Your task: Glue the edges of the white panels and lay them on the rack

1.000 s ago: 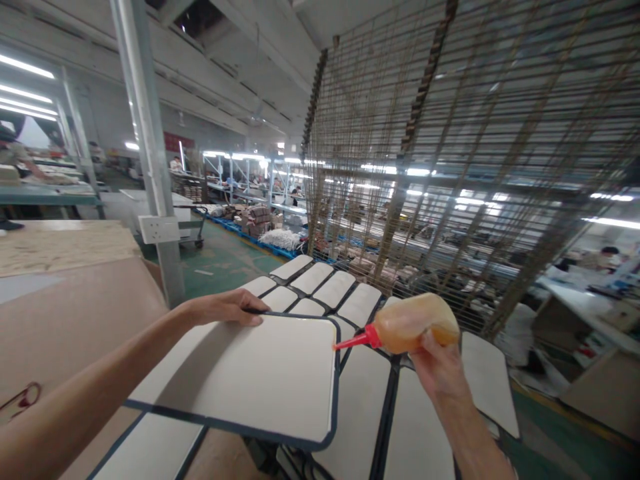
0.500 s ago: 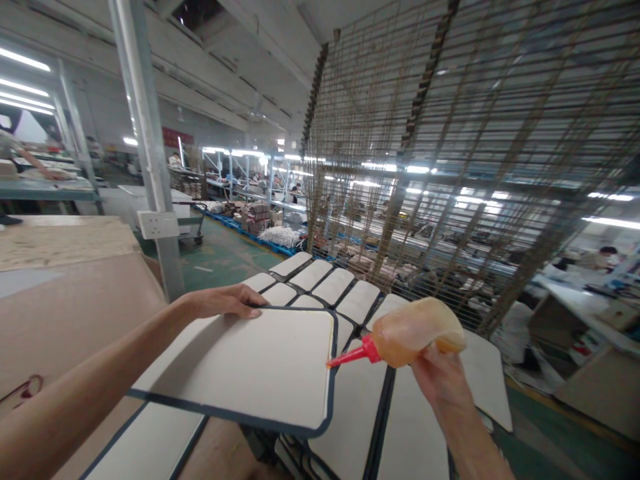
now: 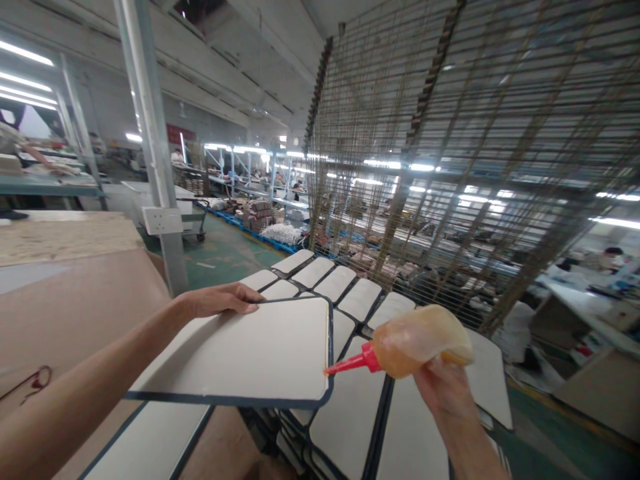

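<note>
My left hand grips the far edge of a white rounded panel with a dark blue border, thumb on top and fingers underneath. In my right hand lies a soft squeeze bottle of amber liquid with a red nozzle, tipped on its side. The nozzle's tip touches the panel's right edge near the front corner. A thin yellowish line runs along that edge, behind the tip. Beneath and beyond, several similar white panels lie in overlapping rows.
A tall rusty wire rack leans up behind the panels on the right. At left stand a metal post with a socket box and a brown covered table. A pair of glasses lies on it. Other people work at far tables.
The nozzle tip has slid down the panel's right edge toward the front corner. The panel has tilted, its front edge rising a little. Both hands keep their hold.
</note>
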A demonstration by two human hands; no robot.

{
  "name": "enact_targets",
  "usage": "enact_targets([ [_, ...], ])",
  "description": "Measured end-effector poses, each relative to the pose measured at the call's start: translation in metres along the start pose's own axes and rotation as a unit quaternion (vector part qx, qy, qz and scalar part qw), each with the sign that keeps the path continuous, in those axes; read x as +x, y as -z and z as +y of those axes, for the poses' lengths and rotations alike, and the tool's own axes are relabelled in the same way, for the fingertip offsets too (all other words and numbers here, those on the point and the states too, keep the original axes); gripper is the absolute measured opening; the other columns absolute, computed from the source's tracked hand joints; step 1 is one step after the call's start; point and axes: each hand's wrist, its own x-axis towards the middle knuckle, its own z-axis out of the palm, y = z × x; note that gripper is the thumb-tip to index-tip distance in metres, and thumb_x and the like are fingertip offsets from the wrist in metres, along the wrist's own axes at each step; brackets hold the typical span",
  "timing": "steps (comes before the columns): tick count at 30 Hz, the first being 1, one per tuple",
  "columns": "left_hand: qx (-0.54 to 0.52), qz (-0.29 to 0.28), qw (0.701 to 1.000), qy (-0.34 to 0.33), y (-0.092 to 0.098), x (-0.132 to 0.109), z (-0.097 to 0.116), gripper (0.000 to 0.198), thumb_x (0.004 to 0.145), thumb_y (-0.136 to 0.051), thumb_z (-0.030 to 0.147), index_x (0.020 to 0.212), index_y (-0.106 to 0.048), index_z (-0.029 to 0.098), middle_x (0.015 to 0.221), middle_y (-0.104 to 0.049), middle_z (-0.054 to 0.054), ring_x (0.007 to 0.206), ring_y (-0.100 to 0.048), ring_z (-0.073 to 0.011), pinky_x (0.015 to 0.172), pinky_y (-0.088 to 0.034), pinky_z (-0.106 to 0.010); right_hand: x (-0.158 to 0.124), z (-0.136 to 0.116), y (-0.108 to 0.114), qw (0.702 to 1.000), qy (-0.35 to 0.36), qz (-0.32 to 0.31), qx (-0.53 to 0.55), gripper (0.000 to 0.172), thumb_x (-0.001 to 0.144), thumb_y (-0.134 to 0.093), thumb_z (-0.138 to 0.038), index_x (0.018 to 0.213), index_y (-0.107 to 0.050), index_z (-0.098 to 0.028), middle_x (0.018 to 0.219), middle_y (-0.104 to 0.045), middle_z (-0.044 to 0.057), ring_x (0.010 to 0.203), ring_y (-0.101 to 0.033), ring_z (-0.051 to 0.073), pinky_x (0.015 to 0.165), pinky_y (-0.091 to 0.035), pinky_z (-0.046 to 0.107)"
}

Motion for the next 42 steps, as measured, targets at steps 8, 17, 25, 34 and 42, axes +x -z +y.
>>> enact_targets([
  [8, -0.063, 0.024, 0.997, -0.023, 0.005, -0.004, -0.021, 0.027, 0.076, -0.063, 0.035, 0.094, -0.069, 0.016, 0.086, -0.071, -0.008, 0.071, -0.065, -0.0204, 0.064, -0.049, -0.026, -0.007, 0.004, 0.001, 1.000, 0.014, 0.023, -0.006, 0.061, 0.044, -0.084, -0.039, 0.101, -0.065, -0.027, 0.085, -0.072, 0.006, 0.080, -0.065, 0.026, 0.073, -0.049, 0.040],
  [17, -0.153, 0.101, 0.983, -0.020, -0.005, -0.002, -0.052, 0.034, 0.072, -0.068, 0.034, 0.100, -0.068, 0.014, 0.091, -0.072, -0.009, 0.072, -0.066, -0.0186, 0.064, -0.050, -0.024, -0.020, 0.009, -0.004, 0.996, 0.059, 0.060, 0.019, 0.057, 0.055, -0.081, -0.031, 0.108, -0.061, -0.029, 0.092, -0.071, 0.001, 0.072, -0.064, 0.016, 0.069, -0.048, 0.028],
  [25, -0.220, 0.118, 0.968, -0.030, -0.022, 0.009, -0.072, 0.036, 0.071, -0.070, 0.036, 0.100, -0.068, 0.014, 0.086, -0.072, -0.008, 0.073, -0.066, -0.0190, 0.066, -0.049, -0.024, -0.026, 0.012, -0.015, 0.989, 0.100, 0.105, 0.020, 0.049, 0.059, -0.079, -0.023, 0.105, -0.063, -0.027, 0.074, -0.069, -0.004, 0.061, -0.058, 0.011, 0.067, -0.045, 0.023],
  [34, -0.230, 0.136, 0.963, -0.040, -0.031, 0.016, -0.083, 0.027, 0.075, -0.066, 0.036, 0.092, -0.069, 0.015, 0.076, -0.070, -0.005, 0.064, -0.061, -0.0145, 0.056, -0.045, -0.020, -0.023, 0.020, -0.018, 0.985, 0.107, 0.135, 0.017, 0.043, 0.059, -0.079, -0.023, 0.099, -0.065, -0.025, 0.075, -0.066, -0.005, 0.069, -0.057, 0.010, 0.086, -0.042, 0.030],
  [42, -0.255, 0.151, 0.954, -0.034, -0.043, 0.019, -0.072, 0.025, 0.070, -0.070, 0.037, 0.081, -0.068, 0.014, 0.067, -0.067, -0.002, 0.055, -0.058, -0.0107, 0.047, -0.040, -0.016, -0.023, 0.024, -0.021, 0.985, 0.099, 0.141, 0.032, 0.043, 0.055, -0.081, -0.022, 0.094, -0.065, -0.024, 0.075, -0.065, -0.006, 0.069, -0.057, 0.009, 0.076, -0.046, 0.021],
])
